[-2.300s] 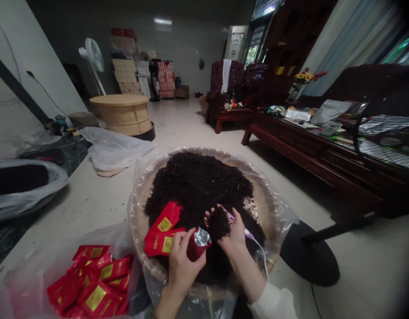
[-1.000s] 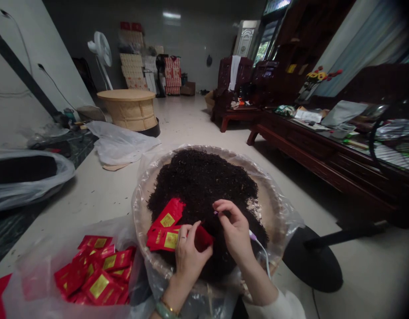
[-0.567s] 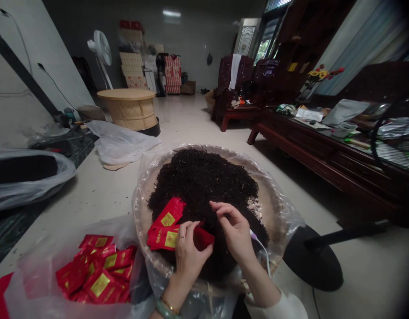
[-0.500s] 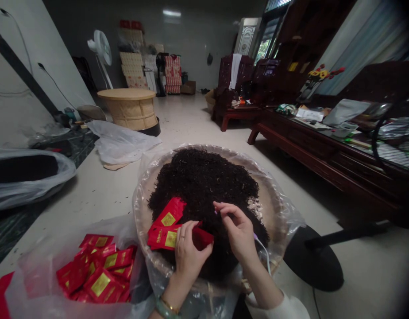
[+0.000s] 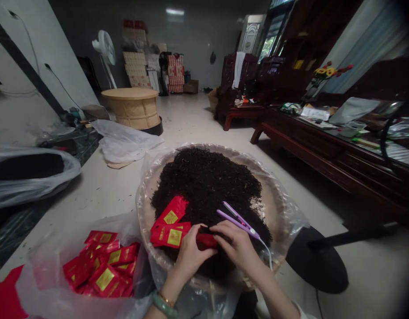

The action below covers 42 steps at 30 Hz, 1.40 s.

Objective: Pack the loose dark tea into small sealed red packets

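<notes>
My left hand and my right hand are both closed on a small red packet, pinching it at the near edge of a heap of dark loose tea. The tea fills a round woven tray lined with clear plastic. A purple sealing clamp with a white cord lies open on the tea just beyond my right hand. Empty red-and-gold packets rest on the tea left of my left hand.
A clear bag of red-and-gold packets lies at the lower left. A black fan base stands right of the tray. A long dark wooden table runs along the right. A plastic-lined tub sits at the left, a round wicker drum beyond.
My right hand has come down from the tea heap onto the red packet beside my left hand. The purple clamp now lies in plain view on the tea.
</notes>
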Available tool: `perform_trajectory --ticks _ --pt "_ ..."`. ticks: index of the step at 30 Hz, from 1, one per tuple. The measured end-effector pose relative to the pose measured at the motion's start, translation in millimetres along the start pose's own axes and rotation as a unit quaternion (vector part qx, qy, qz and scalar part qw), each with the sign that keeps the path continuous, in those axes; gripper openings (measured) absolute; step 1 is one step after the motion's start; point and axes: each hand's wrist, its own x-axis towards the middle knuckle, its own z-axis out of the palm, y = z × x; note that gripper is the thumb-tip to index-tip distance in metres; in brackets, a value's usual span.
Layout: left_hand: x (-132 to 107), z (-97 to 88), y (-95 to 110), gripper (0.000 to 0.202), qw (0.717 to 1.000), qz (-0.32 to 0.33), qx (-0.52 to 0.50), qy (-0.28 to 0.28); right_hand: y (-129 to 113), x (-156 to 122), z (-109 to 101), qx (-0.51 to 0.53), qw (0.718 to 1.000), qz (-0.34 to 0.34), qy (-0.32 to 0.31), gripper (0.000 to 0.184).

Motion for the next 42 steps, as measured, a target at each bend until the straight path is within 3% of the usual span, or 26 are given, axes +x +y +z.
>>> perform_trajectory --ticks 3,6,8,12,15,17,19,24,28,32,35,42 --pt "0 -4.6 -1 0.034 0.996 -0.052 -0.017 -0.073 -1 4 -11 0.027 0.999 0.021 -0.014 0.018" --pt "1 -4.5 0 0.033 0.993 -0.064 -0.038 -0.090 -9 7 -17 0.035 0.999 0.023 0.007 0.017" --pt "1 -3.3 1 0.033 0.993 -0.060 -0.042 -0.095 -16 7 -16 0.015 1.000 0.004 -0.012 0.021" --pt "0 -0.4 1 0.026 0.995 -0.055 -0.005 -0.078 -21 2 -6 -0.144 0.986 -0.039 -0.078 0.020" --pt "-1 2.3 -1 0.026 0.997 -0.058 -0.001 -0.059 -11 -2 3 -0.245 0.968 -0.040 -0.046 0.030" --pt "-2 3.5 0 0.024 0.997 -0.058 -0.020 -0.048 -1 -4 6 -0.266 0.963 -0.037 -0.011 0.024" --pt "-3 3.3 1 0.024 0.995 -0.069 -0.043 -0.051 7 -4 6 -0.263 0.964 -0.048 0.002 0.013" --pt "-4 -2.4 2 0.037 0.985 -0.096 -0.079 -0.120 8 -2 -4 -0.204 0.977 -0.061 0.001 0.024" --pt "-4 -9.0 2 0.024 0.978 -0.115 -0.055 -0.164 0 2 -15 -0.225 0.973 -0.017 -0.044 0.028" --pt "-2 -17.8 3 0.017 0.982 -0.078 -0.027 -0.170 -2 3 -21 -0.218 0.972 0.025 -0.085 0.032" --pt "-1 -20.3 4 0.022 0.981 -0.063 -0.036 -0.180 -2 3 -22 -0.208 0.973 0.027 -0.098 0.035" --pt "-7 -7.1 3 0.041 0.928 -0.218 -0.229 -0.196 -9 2 -24 -0.228 0.969 -0.046 -0.082 0.018"
